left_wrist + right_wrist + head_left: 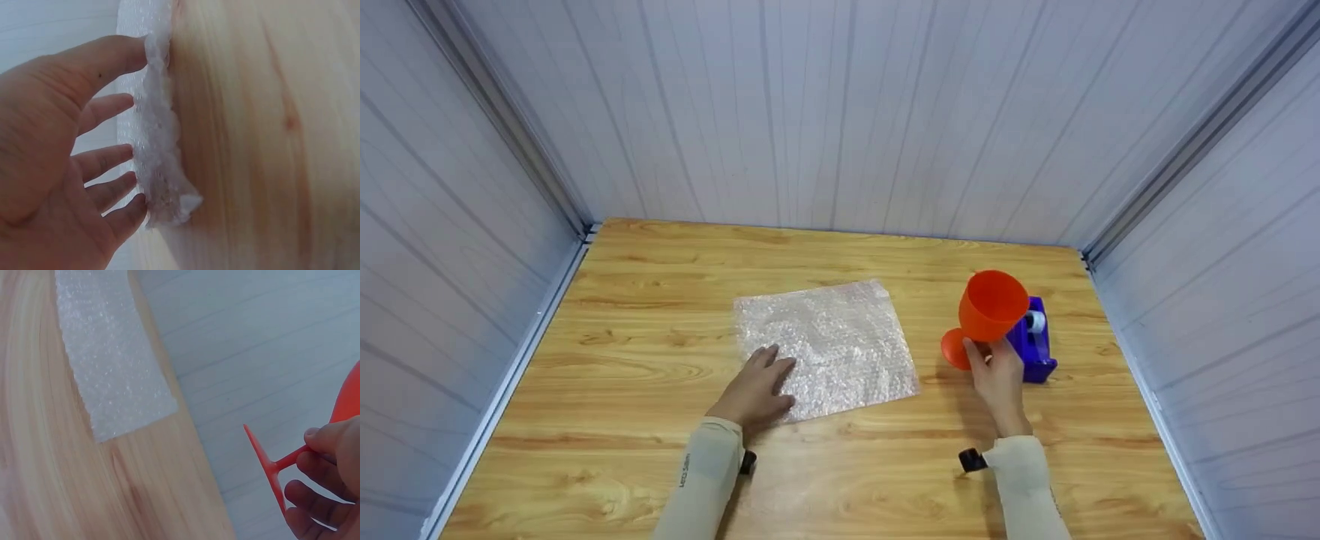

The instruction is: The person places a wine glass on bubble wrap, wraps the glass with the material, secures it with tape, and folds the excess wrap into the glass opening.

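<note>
An orange-red plastic goblet (988, 311) is pinched by its stem in my right hand (1002, 375), tilted, with its bowl up and its round foot toward the left. In the right wrist view the thumb and fingers close around the thin stem (292, 457). A sheet of bubble wrap (840, 352) lies flat in the middle of the table. On its left edge rests my left hand (755, 390), fingers spread and fairly straight. The left wrist view has the fingertips against the bubble wrap (160, 135), not curled round it.
Just right of the goblet stands a blue-purple tape dispenser (1037, 352) with a roll of tape, partly hidden by the goblet and right hand. The wooden table (660, 300) is bordered by pale panel walls (840, 112) at the back and both sides.
</note>
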The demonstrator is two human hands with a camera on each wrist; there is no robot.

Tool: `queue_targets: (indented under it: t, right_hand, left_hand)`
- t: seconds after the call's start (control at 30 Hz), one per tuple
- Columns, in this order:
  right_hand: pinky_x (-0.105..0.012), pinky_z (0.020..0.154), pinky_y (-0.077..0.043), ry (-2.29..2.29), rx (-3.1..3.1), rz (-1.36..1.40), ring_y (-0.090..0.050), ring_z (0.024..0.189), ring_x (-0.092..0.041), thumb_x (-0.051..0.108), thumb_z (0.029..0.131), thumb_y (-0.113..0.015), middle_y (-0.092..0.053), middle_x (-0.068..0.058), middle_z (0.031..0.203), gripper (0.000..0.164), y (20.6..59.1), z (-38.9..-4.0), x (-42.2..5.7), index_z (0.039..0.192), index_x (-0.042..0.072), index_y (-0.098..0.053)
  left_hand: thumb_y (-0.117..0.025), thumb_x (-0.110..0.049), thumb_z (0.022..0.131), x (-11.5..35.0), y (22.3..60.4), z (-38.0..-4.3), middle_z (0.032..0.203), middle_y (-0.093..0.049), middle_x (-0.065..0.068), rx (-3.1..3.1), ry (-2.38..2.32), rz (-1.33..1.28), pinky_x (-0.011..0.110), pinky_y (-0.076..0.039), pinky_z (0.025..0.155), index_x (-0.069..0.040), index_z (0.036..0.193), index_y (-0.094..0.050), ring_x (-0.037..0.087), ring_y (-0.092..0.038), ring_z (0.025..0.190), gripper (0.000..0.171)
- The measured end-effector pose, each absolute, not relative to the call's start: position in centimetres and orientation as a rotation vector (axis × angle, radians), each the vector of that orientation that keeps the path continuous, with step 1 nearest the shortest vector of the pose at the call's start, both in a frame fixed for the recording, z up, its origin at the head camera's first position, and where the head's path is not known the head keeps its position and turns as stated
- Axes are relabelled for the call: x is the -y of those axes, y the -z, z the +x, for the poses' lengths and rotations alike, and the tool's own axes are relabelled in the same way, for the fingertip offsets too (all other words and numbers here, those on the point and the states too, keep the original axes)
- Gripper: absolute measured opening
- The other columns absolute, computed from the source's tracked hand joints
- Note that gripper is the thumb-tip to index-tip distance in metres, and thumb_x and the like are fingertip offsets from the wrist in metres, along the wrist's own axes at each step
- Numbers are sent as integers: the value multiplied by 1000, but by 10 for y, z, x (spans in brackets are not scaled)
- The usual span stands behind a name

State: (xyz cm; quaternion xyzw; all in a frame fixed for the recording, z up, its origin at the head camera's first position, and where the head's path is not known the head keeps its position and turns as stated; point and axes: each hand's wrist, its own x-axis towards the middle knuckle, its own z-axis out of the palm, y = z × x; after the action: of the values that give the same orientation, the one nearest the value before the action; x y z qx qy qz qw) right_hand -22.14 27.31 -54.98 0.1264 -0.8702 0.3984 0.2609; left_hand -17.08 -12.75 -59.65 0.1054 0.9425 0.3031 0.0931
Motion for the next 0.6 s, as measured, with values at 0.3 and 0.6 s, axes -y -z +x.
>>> queue_targets:
  t: [0.3,0.6]
  right_hand:
    - [-29,58,-45,-1071,2352,483,-54,68,-18,2,90,-72,-59,-7,81,10,546,-231,-258,95,1,-63]
    - [-31,57,-46,-1078,2357,565,-52,67,-17,2,89,-73,-57,-6,79,11,543,-247,-246,92,2,-62]
  left_hand:
    - [-78,-26,84,127,596,-170,160,-28,18,-2791,-901,289,55,-21,116,-13,147,-51,39,-20,147,69]
    - [-78,-24,83,125,596,-168,160,-28,17,-2802,-927,245,55,-22,116,-14,146,-52,38,-19,148,69]
